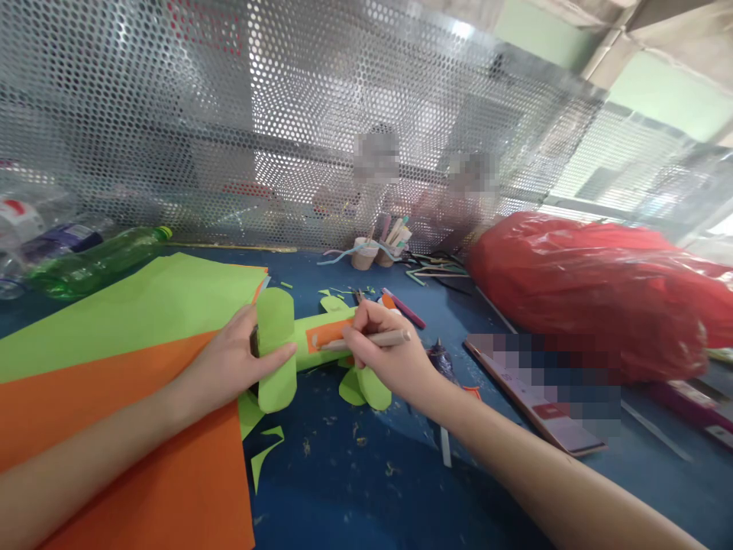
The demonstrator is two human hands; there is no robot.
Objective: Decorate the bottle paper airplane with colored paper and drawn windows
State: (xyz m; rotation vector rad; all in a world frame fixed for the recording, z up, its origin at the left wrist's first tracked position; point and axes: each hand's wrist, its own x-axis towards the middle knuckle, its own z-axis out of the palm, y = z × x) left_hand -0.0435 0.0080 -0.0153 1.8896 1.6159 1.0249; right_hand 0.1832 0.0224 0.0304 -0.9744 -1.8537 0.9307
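Note:
A green paper tube (303, 357) with rounded green paper flaps (276, 313) lies across the middle of the blue table. My left hand (237, 347) grips its left end, thumb over the flap and fingers behind, partly hidden. On the tube's side is an orange paper rectangle (329, 334) bearing a pale mark. My right hand (381, 344) is closed around a light-coloured marker pen (389, 337), whose tip points left and meets the orange rectangle. More rounded green pieces (375, 388) stick out below the tube, near my right hand.
Large green (143, 305) and orange sheets (188, 466) cover the left. Green bottle (103, 263) behind them. Cups of pens (364, 253) stand by the perforated metal screen (309, 114); people are behind it. At right are a phone (515, 382) and red plastic bag (573, 298). Paper scraps (266, 454) lie in front.

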